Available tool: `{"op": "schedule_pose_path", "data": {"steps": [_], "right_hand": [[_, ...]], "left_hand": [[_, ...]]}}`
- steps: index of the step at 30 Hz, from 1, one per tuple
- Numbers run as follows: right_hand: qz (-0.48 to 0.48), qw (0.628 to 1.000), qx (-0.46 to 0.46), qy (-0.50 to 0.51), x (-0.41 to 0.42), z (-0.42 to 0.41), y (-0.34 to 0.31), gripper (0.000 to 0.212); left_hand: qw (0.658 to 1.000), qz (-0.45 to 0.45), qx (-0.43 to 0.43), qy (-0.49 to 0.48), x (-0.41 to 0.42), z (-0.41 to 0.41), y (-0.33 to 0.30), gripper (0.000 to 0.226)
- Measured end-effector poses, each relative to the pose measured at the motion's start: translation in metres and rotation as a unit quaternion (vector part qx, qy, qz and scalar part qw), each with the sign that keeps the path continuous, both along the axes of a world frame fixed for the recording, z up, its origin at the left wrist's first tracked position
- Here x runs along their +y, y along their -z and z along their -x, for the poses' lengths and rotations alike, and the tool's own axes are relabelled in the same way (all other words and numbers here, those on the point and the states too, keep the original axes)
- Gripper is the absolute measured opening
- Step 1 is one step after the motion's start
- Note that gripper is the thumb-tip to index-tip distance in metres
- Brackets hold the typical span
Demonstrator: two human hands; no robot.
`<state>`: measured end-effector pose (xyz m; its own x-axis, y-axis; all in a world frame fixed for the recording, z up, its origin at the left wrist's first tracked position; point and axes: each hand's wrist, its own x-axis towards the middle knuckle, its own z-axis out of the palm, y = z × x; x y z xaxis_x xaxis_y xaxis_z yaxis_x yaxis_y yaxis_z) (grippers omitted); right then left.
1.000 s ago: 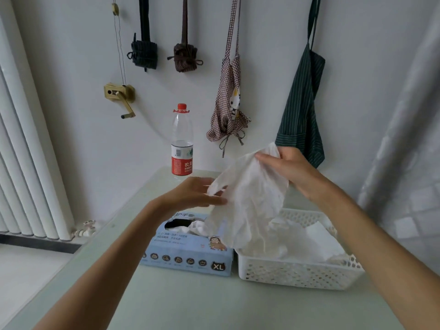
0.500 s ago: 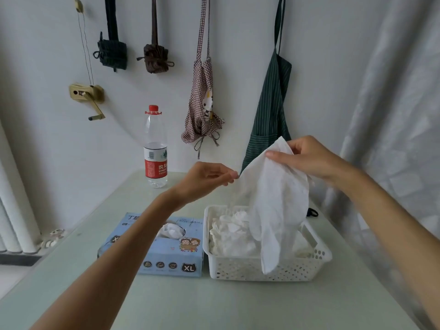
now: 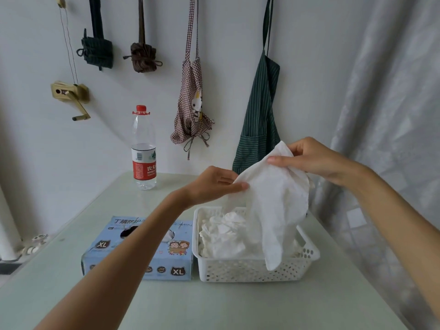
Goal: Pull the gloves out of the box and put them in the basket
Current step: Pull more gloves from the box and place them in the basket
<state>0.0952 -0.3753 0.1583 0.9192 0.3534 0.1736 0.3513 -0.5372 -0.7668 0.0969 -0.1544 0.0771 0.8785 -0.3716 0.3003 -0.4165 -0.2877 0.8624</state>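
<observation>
From the head camera we see both of our bare forearms reaching over a pale green table top (image 3: pixel 166 306), holding one thin white disposable glove (image 3: pixel 273 201) up above the white perforated plastic basket (image 3: pixel 250 270). Our left hand (image 3: pixel 212 186) pinches the glove's upper left edge between thumb and fingers, and our right hand (image 3: pixel 314 160) grips its upper right corner the same way, so the glove is stretched between the two hands and hangs down with its fingers pointing to the basket. The lowest glove finger dangles in front of the basket's near wall; we cannot tell whether it touches the rim. Inside the basket lies a crumpled heap of white gloves (image 3: pixel 226 234). Just beside the basket on its left, touching or nearly so, sits the light blue cardboard glove box marked XL (image 3: pixel 166 265), its top opening partly hidden by our left forearm, with a bit of white glove showing there. Farther back on the table stands a clear plastic water bottle with a red cap and red label (image 3: pixel 143 148), upright and well apart from the box. On the white wall behind hang a dark green striped apron (image 3: pixel 259 120), a brown checked apron with a cartoon rabbit (image 3: pixel 192 110), two bundled dark aprons, and a tan hand crank fitting (image 3: pixel 71 96).
</observation>
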Motion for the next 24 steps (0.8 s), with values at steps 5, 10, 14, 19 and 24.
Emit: {"op": "schedule_pose_path", "data": {"steps": [5, 10, 14, 19, 24], "right_hand": [[-0.048, 0.999, 0.018, -0.003, -0.012, -0.004, 0.007, 0.02], [-0.098, 0.98, -0.15, 0.091, 0.037, -0.005, 0.038, 0.023], [-0.149, 0.929, -0.306, 0.143, 0.092, -0.001, 0.054, 0.022], [-0.223, 0.915, -0.306, 0.138, 0.117, 0.0, 0.061, 0.019], [-0.152, 0.948, -0.185, 0.208, 0.064, -0.025, 0.116, 0.015]], "left_hand": [[0.999, -0.018, 0.007, -0.035, 0.022, 0.004, 0.007, 0.036], [0.991, 0.055, 0.03, -0.118, 0.044, 0.016, 0.021, 0.026], [0.951, 0.18, 0.005, -0.249, 0.047, 0.027, 0.012, 0.02], [0.884, 0.256, -0.071, -0.385, 0.055, 0.022, 0.006, 0.01], [0.922, 0.037, -0.052, -0.383, 0.032, -0.022, 0.051, 0.018]]}}
